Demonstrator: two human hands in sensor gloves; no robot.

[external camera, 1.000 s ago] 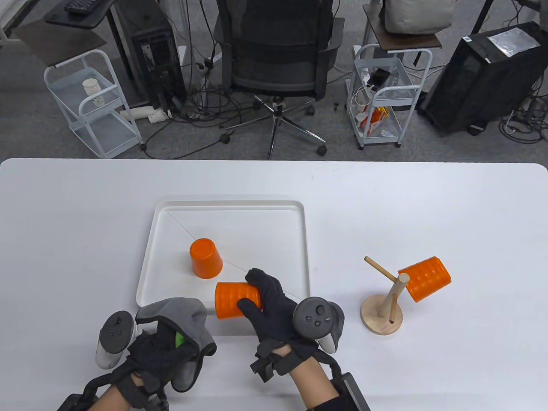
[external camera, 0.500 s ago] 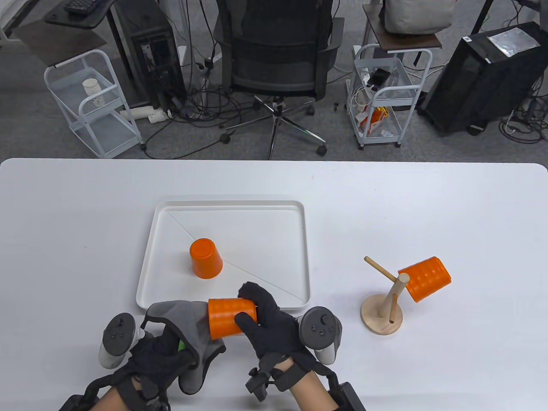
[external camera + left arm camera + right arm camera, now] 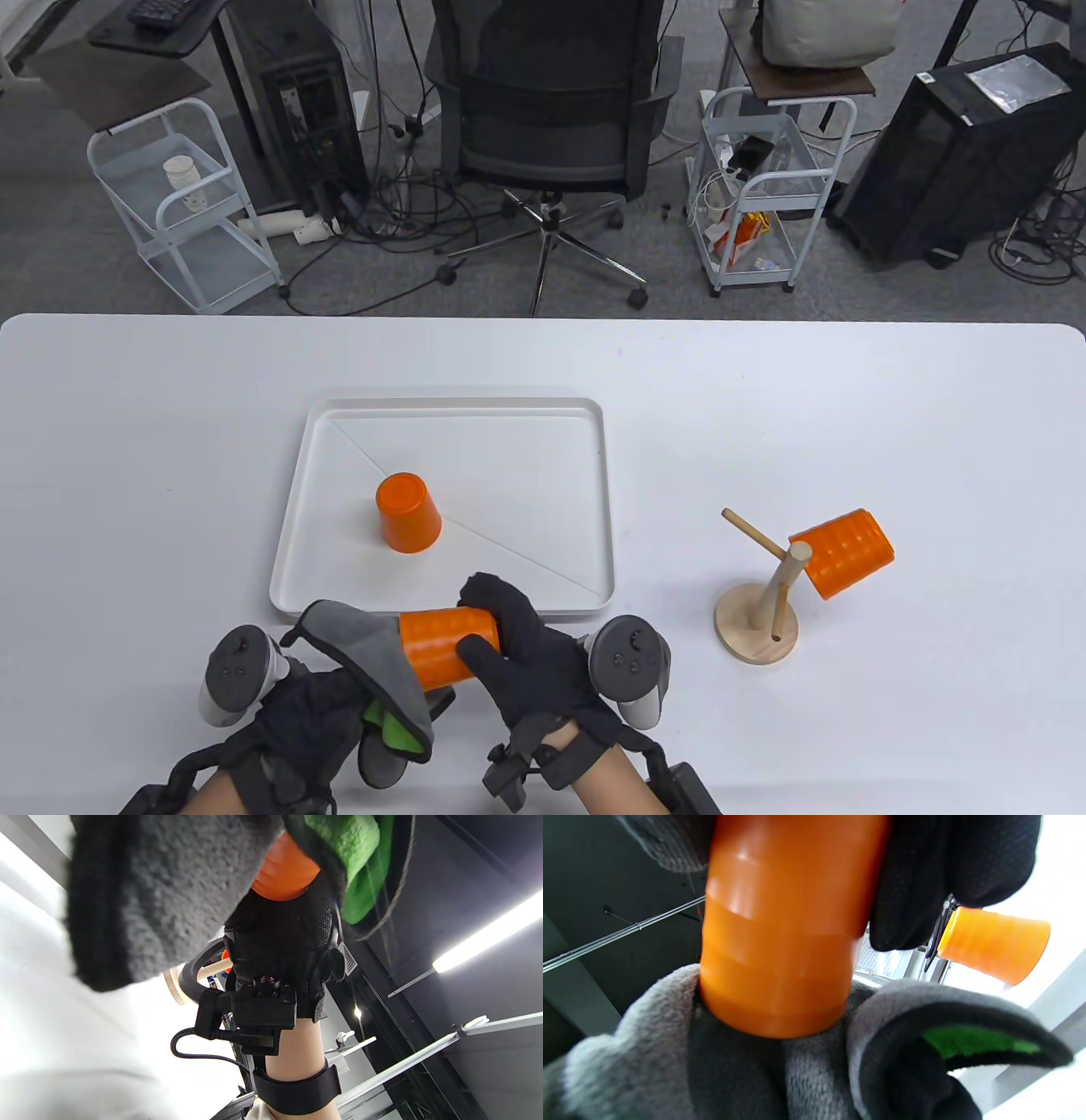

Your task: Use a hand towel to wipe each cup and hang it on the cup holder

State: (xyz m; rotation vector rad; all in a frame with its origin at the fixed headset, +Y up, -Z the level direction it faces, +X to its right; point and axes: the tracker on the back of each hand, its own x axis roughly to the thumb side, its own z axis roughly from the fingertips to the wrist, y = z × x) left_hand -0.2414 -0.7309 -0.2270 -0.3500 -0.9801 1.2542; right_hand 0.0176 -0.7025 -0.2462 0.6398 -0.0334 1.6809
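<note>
My right hand (image 3: 501,632) grips a ribbed orange cup (image 3: 437,647) lying sideways just in front of the tray's near edge; the cup (image 3: 780,929) fills the right wrist view. My left hand (image 3: 314,722) holds a grey hand towel with a green lining (image 3: 369,658), and the towel (image 3: 780,1069) wraps the cup's open end. A smooth orange cup (image 3: 407,512) stands upside down in the white tray (image 3: 585,509). A second ribbed orange cup (image 3: 842,552) hangs on a peg of the wooden cup holder (image 3: 759,615) to the right.
One bare peg (image 3: 745,526) of the holder points up to the left. Beyond the table's far edge stand an office chair (image 3: 551,127), two white wire carts (image 3: 182,204) and computer towers.
My right hand has drawn the ribbed cup towards me and to the left, off the tray. The towel in my left hand now covers the cup's end.
</note>
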